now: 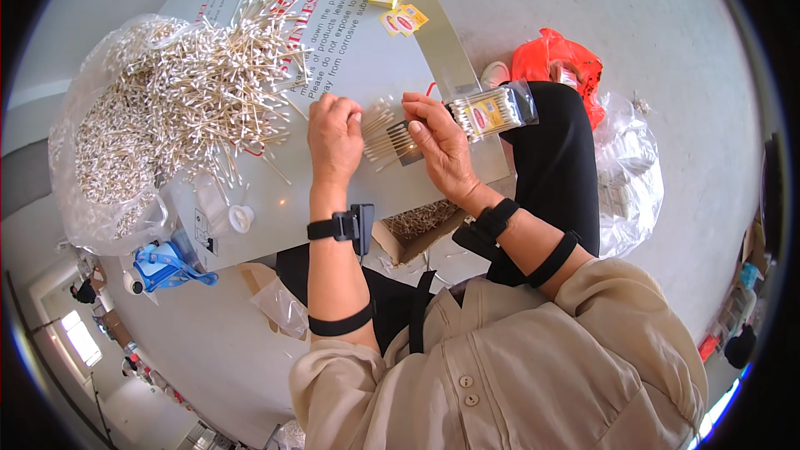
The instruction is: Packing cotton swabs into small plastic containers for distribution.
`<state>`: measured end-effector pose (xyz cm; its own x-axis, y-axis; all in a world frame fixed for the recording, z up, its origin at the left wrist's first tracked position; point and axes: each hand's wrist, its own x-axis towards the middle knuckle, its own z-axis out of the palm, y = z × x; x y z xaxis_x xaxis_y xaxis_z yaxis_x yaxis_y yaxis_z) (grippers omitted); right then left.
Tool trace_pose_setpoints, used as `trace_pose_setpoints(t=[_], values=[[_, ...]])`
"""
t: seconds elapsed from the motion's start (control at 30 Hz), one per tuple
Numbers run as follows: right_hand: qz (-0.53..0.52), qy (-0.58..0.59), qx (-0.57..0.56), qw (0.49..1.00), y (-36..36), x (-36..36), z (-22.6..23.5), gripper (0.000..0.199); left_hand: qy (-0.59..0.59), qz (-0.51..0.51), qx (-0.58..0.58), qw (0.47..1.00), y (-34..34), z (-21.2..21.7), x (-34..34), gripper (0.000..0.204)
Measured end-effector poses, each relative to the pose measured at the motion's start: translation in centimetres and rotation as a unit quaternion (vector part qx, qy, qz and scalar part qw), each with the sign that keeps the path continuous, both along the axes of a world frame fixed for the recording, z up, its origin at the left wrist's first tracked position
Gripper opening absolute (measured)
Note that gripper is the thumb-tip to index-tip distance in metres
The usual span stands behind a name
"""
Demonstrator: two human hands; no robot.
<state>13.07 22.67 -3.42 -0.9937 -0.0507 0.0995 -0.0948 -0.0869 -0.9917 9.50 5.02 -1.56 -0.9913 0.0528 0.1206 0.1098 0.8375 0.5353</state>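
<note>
Flanking small swab batch (pixel 380 147) mid-frame: left hand (pixel 335 137), fingers curled; right hand (pixel 443 147), fingers loosely bent. Can't tell if either's gripping anything. Massive swab pile (pixel 208 87), upper left of frame.

Table (pixel 379 62): open lane between swab heap (pixel 217 92), blocking left side, and yellow cards (pixel 404 20) by right edge. Lane's near end: left hand (pixel 335 137), right hand (pixel 440 146). Right edge: swab pack (pixel 487 114). Near edge: bare strip, white round container (pixel 241 218) toward left corner.
</note>
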Motion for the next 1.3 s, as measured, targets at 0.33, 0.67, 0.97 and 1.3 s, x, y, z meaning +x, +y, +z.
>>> trace_pose_setpoints(t=[0.33, 0.67, 0.97, 1.3], values=[[-0.021, -0.009, -0.072, 0.997, -1.5, -0.3, -0.2, 0.033, 0.115, 0.173, 0.404, 0.891, 1.9, -2.3, 4.7, 0.048], [-0.020, 0.016, -0.045, 0.999, -1.7, -0.3, -0.5, 0.036, 0.108, 0.147, 0.523, 0.832, 4.4, -2.3, 5.3, 0.060], [0.000, 0.030, 0.018, 0.999, -2.0, -0.8, -0.5, 0.039, 0.140, 0.230, 0.489, 0.830, 6.8, -2.3, 6.6, 0.062], [-0.036, -0.012, 0.019, 0.999, 1.3, -1.3, 0.8, 0.029, 0.036, 0.026, 0.227, 0.973, 2.2, -0.1, 6.6, 0.086]])
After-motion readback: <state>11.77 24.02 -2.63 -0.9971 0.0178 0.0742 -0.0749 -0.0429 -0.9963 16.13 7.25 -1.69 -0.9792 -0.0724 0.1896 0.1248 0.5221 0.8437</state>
